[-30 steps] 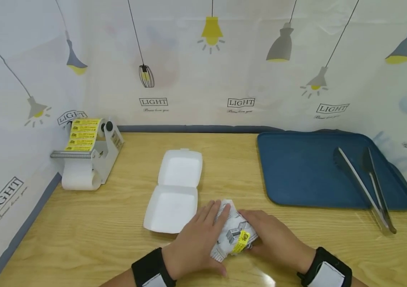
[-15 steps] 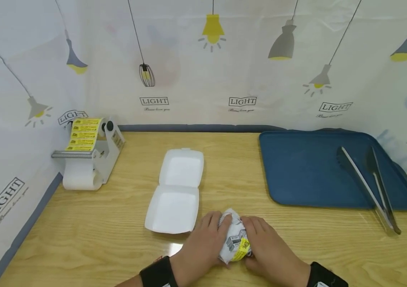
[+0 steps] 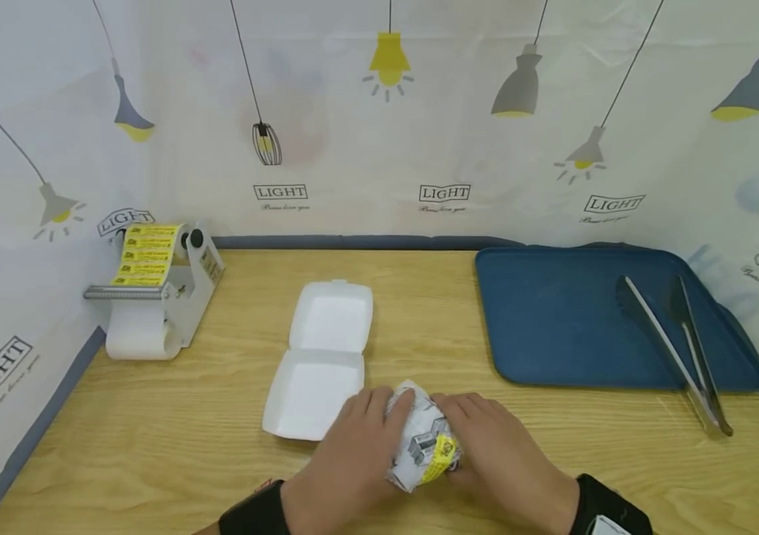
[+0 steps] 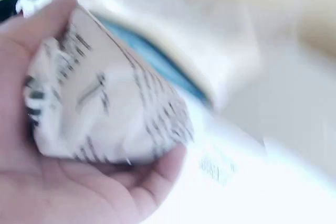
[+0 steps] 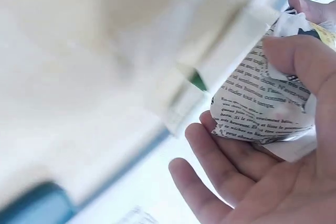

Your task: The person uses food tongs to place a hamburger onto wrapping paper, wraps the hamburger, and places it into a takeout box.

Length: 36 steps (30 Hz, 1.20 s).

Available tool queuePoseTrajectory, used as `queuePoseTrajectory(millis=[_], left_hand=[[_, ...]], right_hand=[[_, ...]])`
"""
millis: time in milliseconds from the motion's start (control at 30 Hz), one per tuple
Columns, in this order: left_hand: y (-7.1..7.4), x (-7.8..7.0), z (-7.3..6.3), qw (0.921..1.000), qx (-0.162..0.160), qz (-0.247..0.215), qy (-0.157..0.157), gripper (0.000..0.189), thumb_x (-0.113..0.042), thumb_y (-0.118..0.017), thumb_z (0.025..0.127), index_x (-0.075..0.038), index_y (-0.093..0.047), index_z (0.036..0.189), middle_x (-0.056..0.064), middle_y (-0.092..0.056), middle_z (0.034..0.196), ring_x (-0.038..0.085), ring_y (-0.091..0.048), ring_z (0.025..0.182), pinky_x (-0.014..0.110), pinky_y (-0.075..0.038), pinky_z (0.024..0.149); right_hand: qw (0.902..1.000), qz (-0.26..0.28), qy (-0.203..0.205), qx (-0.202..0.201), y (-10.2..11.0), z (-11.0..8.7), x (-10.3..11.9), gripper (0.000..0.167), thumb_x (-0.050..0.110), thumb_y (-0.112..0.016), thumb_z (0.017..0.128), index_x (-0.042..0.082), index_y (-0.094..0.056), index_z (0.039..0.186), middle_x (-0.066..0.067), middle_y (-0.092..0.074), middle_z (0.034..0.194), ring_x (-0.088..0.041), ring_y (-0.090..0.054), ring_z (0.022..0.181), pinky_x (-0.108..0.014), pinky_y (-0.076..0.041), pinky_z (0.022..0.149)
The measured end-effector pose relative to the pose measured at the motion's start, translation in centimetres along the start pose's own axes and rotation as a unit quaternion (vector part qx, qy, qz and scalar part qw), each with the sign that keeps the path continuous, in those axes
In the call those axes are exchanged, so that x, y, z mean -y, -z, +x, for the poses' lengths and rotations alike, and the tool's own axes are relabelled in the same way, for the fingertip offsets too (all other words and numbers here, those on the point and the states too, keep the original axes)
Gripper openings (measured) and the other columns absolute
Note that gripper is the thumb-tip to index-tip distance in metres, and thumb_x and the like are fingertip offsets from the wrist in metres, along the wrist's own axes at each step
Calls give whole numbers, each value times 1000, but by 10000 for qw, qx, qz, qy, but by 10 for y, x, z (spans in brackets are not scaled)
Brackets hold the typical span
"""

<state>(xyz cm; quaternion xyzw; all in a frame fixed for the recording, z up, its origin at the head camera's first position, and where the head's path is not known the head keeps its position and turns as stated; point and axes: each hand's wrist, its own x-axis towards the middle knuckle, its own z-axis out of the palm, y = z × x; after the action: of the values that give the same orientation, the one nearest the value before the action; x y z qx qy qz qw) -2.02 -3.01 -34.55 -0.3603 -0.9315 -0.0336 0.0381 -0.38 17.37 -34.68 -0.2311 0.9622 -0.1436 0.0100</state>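
Observation:
A paper-wrapped package (image 3: 417, 446), white with black print and a yellow sticker (image 3: 442, 455), sits between my two hands low in the head view. My left hand (image 3: 352, 453) grips its left side with the fingers over the top. From the right, my right hand (image 3: 506, 453) holds the other side. In the left wrist view the wrapped package (image 4: 115, 98) rests against the palm, thumb and fingers curled round it. The right wrist view shows the thumb pressing on the printed package (image 5: 262, 100), with the fingers (image 5: 210, 161) below. An open white foam clamshell box (image 3: 315, 394) stands just beyond my left hand.
Back left is a label dispenser (image 3: 195, 297) with a roll of yellow labels (image 3: 148, 253). A blue tray (image 3: 553, 319) lies at the right, metal tongs (image 3: 673, 349) resting across it and over its near edge. Behind the wooden table (image 3: 218, 416) hangs a lamp-print cloth (image 3: 339, 89).
My hands have closed in tighter round the package, which has turned slightly and looks more compact. My left thumb, stretched out earlier, is now tucked out of sight. Box and tray have not moved.

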Motion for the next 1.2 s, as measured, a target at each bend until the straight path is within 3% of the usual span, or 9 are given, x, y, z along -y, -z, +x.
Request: queuePoseTrajectory(millis=[133, 233, 367, 533, 633, 767, 933, 1133, 1200], left_hand=[[30, 34, 1, 9986, -275, -379, 233, 102, -49, -84, 53, -16, -36, 137, 6, -51, 122, 20, -48, 113, 40, -41, 98], [41, 61, 0, 9984, -384, -309, 280, 104, -58, -83, 49, -18, -39, 135, 3, -52, 121, 20, -49, 112, 42, -40, 95], [39, 94, -5, 9984, -429, -335, 125, 103, -64, -79, 51, -17, -41, 134, 2, -52, 119, 18, -49, 110, 43, -39, 97], [21, 123, -11, 9948, -114, -1002, 171, 99, -54, -82, 54, -17, -39, 135, -2, -49, 122, 12, -48, 108, 33, -44, 97], [8, 131, -16, 9899, 126, -1348, 418, 98, -48, -84, 55, -20, -37, 136, -4, -46, 125, 9, -46, 109, 30, -46, 95], [-7, 133, -20, 9877, 312, -1431, 545, 101, -51, -84, 54, -20, -35, 138, -4, -46, 127, 9, -46, 111, 31, -44, 98], [-16, 131, -22, 9887, 363, -1375, 474, 106, -63, -77, 53, -22, -32, 140, -6, -44, 133, 11, -43, 120, 33, -39, 104], [-15, 130, -25, 9852, 427, -1645, 205, 118, -77, -68, 46, -24, -29, 144, -7, -38, 142, 14, -35, 129, 40, -32, 109], [-14, 130, -27, 9825, 428, -1810, 90, 114, -76, -68, 51, -24, -28, 145, -7, -37, 144, 16, -34, 131, 42, -32, 109]], right_hand=[[9990, 61, 215, -388, 18, 26, 15, 81, 29, -85, 62, 10, -47, 131, 0, -60, 120, -16, -55, 110, -37, -45, 95], [9979, 33, 394, -516, 22, 49, 27, 79, 27, -83, 65, 8, -46, 132, -3, -60, 122, -19, -56, 111, -38, -45, 94], [9983, -86, 440, -380, 13, 75, 43, 76, 29, -80, 69, 6, -45, 132, -5, -58, 125, -22, -55, 113, -39, -45, 96], [9994, -88, 314, -58, -6, 98, 53, 72, 33, -78, 72, 5, -45, 131, -6, -60, 121, -22, -56, 112, -38, -45, 97], [9995, -131, 273, 58, -19, 105, 55, 73, 34, -78, 72, 5, -46, 131, -6, -61, 121, -23, -54, 115, -39, -44, 99], [9994, -224, 210, 166, -30, 106, 55, 77, 36, -80, 70, 7, -46, 132, -7, -57, 127, -25, -48, 123, -42, -41, 103], [9994, -211, 201, 203, -34, 104, 53, 78, 39, -80, 68, 7, -47, 131, -7, -56, 129, -24, -48, 120, -42, -43, 100], [9991, 112, 148, 375, -30, 100, 47, 75, 35, -82, 66, 9, -49, 128, -5, -57, 125, -22, -52, 111, -40, -46, 94], [9989, 129, 199, 404, -28, 98, 44, 76, 35, -82, 65, 9, -49, 128, -5, -57, 124, -22, -53, 109, -39, -47, 92]])
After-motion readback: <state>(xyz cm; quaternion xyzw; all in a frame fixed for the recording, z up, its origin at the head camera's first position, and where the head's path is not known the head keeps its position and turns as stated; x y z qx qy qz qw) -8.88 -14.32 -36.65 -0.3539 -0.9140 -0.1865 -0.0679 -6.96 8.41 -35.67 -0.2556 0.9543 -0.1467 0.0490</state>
